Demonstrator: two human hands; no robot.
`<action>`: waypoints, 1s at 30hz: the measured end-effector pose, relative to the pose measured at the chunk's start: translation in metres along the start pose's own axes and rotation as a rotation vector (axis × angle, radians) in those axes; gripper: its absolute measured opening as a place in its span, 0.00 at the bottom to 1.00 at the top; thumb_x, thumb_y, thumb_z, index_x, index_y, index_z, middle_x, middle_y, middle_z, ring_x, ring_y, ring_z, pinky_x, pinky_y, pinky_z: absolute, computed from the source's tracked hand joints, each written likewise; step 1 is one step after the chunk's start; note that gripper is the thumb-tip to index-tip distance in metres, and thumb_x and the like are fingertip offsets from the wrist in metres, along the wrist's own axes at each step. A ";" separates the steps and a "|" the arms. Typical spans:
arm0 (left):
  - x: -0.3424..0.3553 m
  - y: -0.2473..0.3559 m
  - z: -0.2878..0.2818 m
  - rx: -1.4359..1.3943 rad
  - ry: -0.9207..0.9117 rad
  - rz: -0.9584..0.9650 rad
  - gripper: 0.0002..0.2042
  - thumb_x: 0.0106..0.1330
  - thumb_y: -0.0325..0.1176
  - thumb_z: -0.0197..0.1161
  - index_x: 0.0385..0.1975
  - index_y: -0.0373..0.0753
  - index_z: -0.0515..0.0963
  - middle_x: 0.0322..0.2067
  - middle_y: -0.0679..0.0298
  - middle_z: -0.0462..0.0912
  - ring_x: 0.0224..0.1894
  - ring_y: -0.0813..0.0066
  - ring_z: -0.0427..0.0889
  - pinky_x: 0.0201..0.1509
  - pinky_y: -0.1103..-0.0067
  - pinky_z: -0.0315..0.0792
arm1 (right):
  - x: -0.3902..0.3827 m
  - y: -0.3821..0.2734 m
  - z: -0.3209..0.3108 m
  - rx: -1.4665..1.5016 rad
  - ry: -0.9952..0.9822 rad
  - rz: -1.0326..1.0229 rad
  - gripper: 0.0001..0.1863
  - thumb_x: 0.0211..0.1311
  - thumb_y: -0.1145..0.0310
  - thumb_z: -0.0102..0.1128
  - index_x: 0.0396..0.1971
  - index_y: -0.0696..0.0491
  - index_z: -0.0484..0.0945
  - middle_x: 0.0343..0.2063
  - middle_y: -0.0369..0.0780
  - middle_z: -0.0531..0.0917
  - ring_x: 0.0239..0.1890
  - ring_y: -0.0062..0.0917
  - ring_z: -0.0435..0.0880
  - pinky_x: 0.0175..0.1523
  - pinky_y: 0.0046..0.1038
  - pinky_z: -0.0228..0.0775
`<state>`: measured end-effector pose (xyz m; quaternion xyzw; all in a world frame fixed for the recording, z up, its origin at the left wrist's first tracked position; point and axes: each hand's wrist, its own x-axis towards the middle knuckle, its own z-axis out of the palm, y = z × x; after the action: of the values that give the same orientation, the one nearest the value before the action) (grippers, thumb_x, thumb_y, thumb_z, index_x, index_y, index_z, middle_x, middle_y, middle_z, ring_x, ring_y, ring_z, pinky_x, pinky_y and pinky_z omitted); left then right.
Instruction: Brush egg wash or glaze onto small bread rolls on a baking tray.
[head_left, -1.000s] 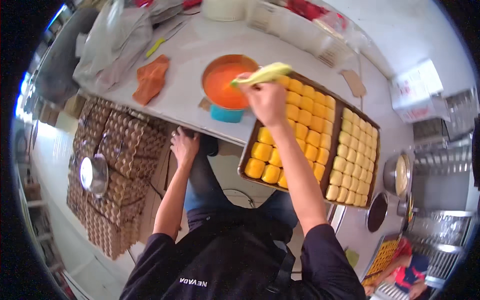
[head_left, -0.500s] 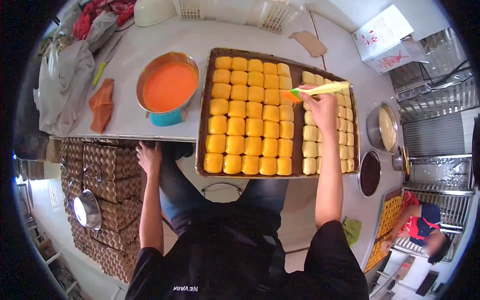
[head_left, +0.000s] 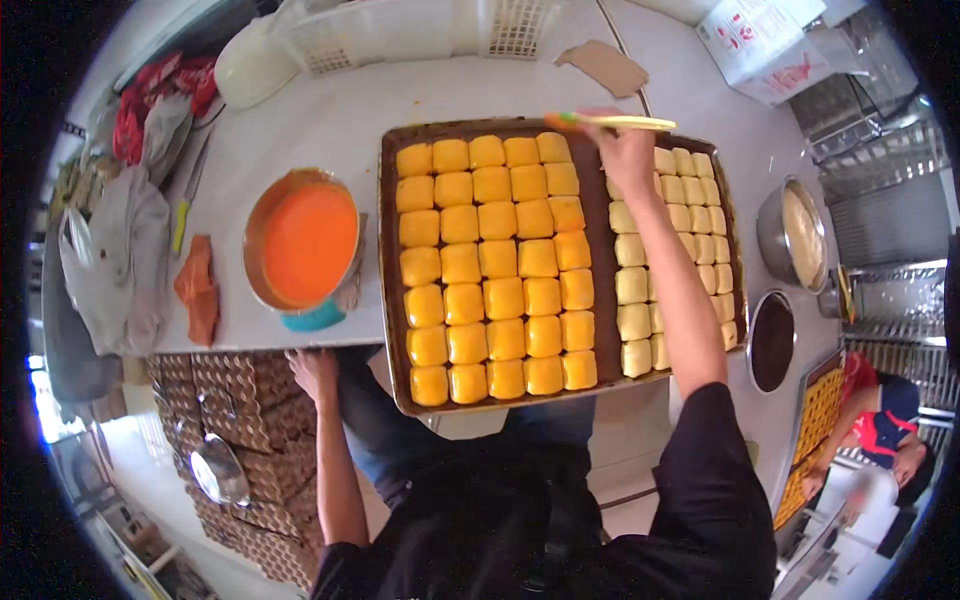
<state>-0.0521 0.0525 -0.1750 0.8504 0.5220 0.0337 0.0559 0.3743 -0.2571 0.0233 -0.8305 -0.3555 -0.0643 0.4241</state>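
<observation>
In my right hand (head_left: 628, 160) is a pastry brush (head_left: 640, 123) with a yellow handle, its bristles stained orange. The bristle end, blurred, is at the far end of the bare strip in a large baking tray (head_left: 592, 185). Left of that strip sit rows of glossy yellow buns (head_left: 497, 260); right of it lie paler buns (head_left: 690, 190), partly covered by my forearm. My left hand (head_left: 315, 373) hangs by the table's front edge, fingers loosely apart and holding nothing. A metal bowl (head_left: 252, 265) of orange liquid (head_left: 310, 245) rests on something turquoise (head_left: 313, 320).
An orange cloth (head_left: 198, 290) and a yellow-handled knife (head_left: 183, 215) lie at left. Stacked egg trays (head_left: 265, 440) stand below. To the right are a metal bowl of pale contents (head_left: 780, 225), a dark round pan (head_left: 772, 342) and a co-worker (head_left: 885, 425) at another tray.
My right hand has moved the brush toward the far end of the tray, and its handle now lies more level. The whole view has shifted; my left hand stays near the table edge.
</observation>
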 end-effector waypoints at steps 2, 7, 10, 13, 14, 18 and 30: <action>-0.007 -0.026 -0.001 0.054 0.036 0.035 0.26 0.59 0.44 0.55 0.51 0.29 0.66 0.53 0.38 0.64 0.51 0.42 0.69 0.53 0.58 0.66 | -0.013 -0.001 0.002 0.091 0.014 0.036 0.08 0.55 0.73 0.61 0.36 0.57 0.81 0.33 0.38 0.84 0.36 0.20 0.81 0.41 0.23 0.73; -0.006 -0.017 -0.012 0.034 0.058 0.074 0.23 0.59 0.43 0.54 0.48 0.31 0.71 0.51 0.41 0.68 0.49 0.41 0.69 0.52 0.56 0.66 | -0.008 0.004 -0.012 0.316 -0.314 0.066 0.11 0.56 0.70 0.62 0.38 0.56 0.80 0.34 0.38 0.84 0.37 0.21 0.82 0.44 0.22 0.74; -0.007 -0.002 -0.008 0.061 0.039 0.172 0.21 0.59 0.43 0.54 0.45 0.32 0.74 0.48 0.41 0.70 0.49 0.41 0.69 0.51 0.56 0.66 | 0.031 0.037 0.005 0.147 -0.016 0.025 0.10 0.56 0.69 0.62 0.38 0.56 0.80 0.31 0.38 0.84 0.35 0.20 0.82 0.41 0.23 0.74; -0.002 -0.008 -0.011 0.025 0.104 0.150 0.20 0.58 0.42 0.54 0.42 0.32 0.75 0.45 0.41 0.72 0.48 0.41 0.70 0.50 0.56 0.67 | 0.031 0.009 0.015 -0.091 0.040 0.049 0.11 0.56 0.68 0.61 0.38 0.56 0.80 0.30 0.39 0.84 0.32 0.21 0.82 0.38 0.23 0.73; -0.004 -0.010 -0.008 0.033 0.147 0.159 0.19 0.58 0.42 0.54 0.42 0.32 0.76 0.43 0.41 0.73 0.47 0.41 0.70 0.49 0.55 0.67 | 0.028 0.000 0.016 -0.220 0.049 0.055 0.11 0.56 0.68 0.61 0.38 0.56 0.80 0.29 0.40 0.84 0.31 0.22 0.82 0.36 0.23 0.73; -0.004 0.006 -0.018 0.046 0.078 0.158 0.18 0.58 0.42 0.55 0.39 0.32 0.76 0.40 0.43 0.75 0.44 0.42 0.72 0.46 0.55 0.69 | -0.005 -0.031 0.036 0.018 0.033 -0.089 0.11 0.55 0.68 0.61 0.37 0.56 0.80 0.27 0.44 0.83 0.28 0.28 0.82 0.32 0.27 0.71; -0.011 0.016 -0.025 0.016 0.127 0.185 0.20 0.58 0.45 0.56 0.39 0.33 0.76 0.39 0.46 0.76 0.43 0.43 0.73 0.43 0.56 0.71 | -0.005 -0.056 0.050 -0.032 0.178 0.082 0.08 0.53 0.71 0.59 0.32 0.59 0.78 0.24 0.44 0.82 0.27 0.30 0.82 0.34 0.32 0.73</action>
<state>-0.0463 0.0372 -0.1478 0.8916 0.4439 0.0885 0.0126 0.3252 -0.2002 0.0262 -0.8420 -0.2812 -0.1260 0.4428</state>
